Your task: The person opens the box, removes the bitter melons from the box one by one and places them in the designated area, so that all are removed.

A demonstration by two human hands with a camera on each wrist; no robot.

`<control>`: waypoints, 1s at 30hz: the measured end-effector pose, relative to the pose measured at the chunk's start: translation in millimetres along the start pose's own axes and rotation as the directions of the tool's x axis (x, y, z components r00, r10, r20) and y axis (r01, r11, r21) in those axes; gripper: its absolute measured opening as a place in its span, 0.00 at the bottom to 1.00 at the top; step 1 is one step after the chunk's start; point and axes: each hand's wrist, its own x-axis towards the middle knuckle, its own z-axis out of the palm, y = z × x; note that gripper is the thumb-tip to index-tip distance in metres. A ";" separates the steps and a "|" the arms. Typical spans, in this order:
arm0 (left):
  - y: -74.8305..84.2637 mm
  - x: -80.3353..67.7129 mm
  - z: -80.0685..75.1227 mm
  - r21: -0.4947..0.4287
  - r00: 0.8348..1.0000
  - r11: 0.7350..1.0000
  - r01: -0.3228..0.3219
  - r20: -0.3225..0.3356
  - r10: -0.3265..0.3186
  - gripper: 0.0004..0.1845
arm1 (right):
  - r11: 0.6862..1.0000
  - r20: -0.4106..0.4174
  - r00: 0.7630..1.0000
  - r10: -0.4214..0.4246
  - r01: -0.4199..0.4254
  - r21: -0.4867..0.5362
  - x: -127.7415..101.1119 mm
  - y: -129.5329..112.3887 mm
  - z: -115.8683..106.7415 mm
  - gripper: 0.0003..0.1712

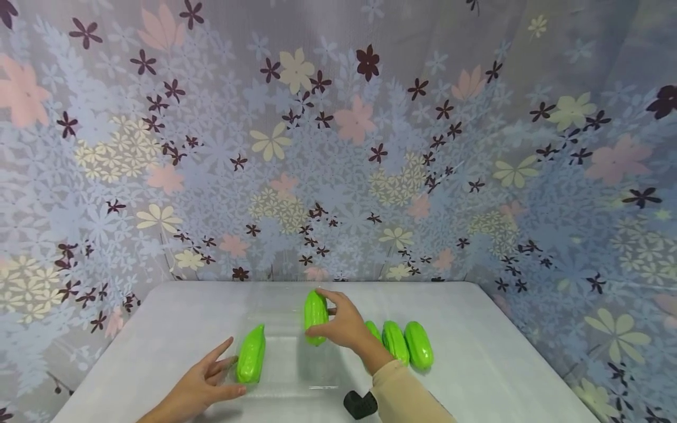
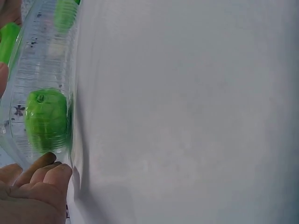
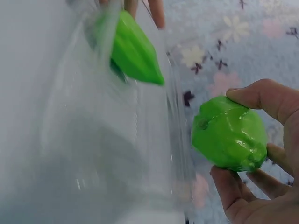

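My right hand [image 1: 344, 323] pinches a bright green, ridged, gourd-like vegetable [image 1: 315, 317] between thumb and fingers. It is held up over a clear plastic container [image 1: 280, 388]; the right wrist view shows its rounded end [image 3: 229, 133]. A second green gourd [image 1: 251, 355] lies in the container's left side, its pointed tip facing away. Beside that side is my left hand [image 1: 198, 382], fingers spread and loosely bent. In the left wrist view, its fingers [image 2: 56, 179] are close to the container's ribbed wall [image 2: 44, 74]; whether they touch it I cannot tell.
Three more green gourds [image 1: 420, 345] lie side by side on the white table to the right, one partly hidden by my right arm. A small black object [image 1: 361, 405] sits near the front, by the sleeve [image 1: 407, 393]. Flowered cloth [image 1: 328, 147] hangs behind the table.
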 end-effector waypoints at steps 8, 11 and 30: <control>4.2 -3.5 4.1 -0.003 0.999 0.999 -0.037 0.010 0.037 0.58 | 0.990 -0.079 0.987 0.138 -0.138 -0.001 -3.7 20.4 -42.3 0.52; 5.2 -3.8 4.5 0.005 0.999 0.999 -0.043 0.011 0.043 0.58 | 0.981 -0.110 0.976 0.191 -0.193 -0.008 -7.2 29.0 -56.5 0.52; 7.0 -1.9 6.2 0.037 0.999 0.999 -0.029 -0.018 0.029 0.59 | 0.940 -0.155 0.933 0.325 -0.337 -0.060 -31.5 78.1 -125.9 0.51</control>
